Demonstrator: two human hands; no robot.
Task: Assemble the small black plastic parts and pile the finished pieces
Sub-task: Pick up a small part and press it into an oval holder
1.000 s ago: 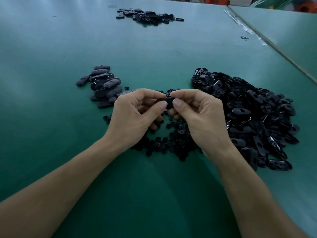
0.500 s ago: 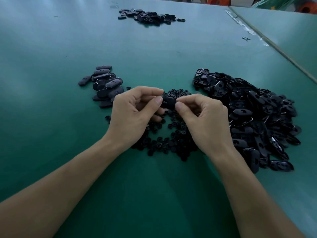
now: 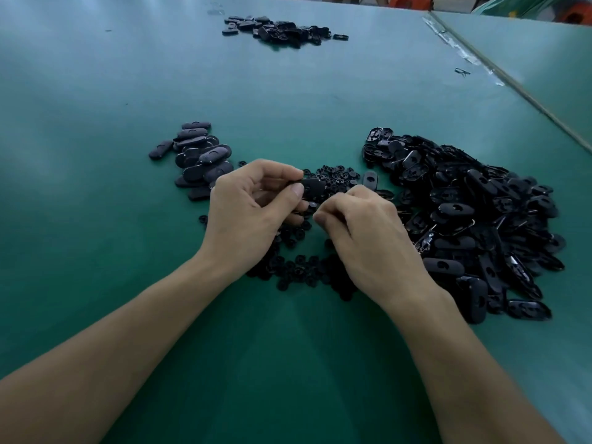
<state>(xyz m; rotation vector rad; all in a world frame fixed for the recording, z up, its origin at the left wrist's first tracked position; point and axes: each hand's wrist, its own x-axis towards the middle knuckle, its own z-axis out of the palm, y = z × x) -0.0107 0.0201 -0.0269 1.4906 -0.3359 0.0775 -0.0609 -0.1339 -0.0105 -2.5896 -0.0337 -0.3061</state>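
My left hand (image 3: 253, 209) pinches a black oval piece (image 3: 312, 188) between thumb and fingers, a little above the table. My right hand (image 3: 365, 232) is just below and right of it, fingers curled, thumb against forefinger over the heap of small round black parts (image 3: 301, 267). It seems to pinch one small round part, mostly hidden by the fingers. Finished oval pieces lie in a pile (image 3: 198, 158) to the left. A large heap of open oval shells (image 3: 474, 213) lies to the right.
Another small heap of black parts (image 3: 278, 28) lies far back on the green table (image 3: 96, 219). A seam with tape (image 3: 461, 52) runs along the table's right side. A single oval shell (image 3: 370, 179) lies apart behind my right hand.
My right hand has let go of the oval piece and dropped toward the round parts. My left hand alone keeps the oval piece, now turned flatter.
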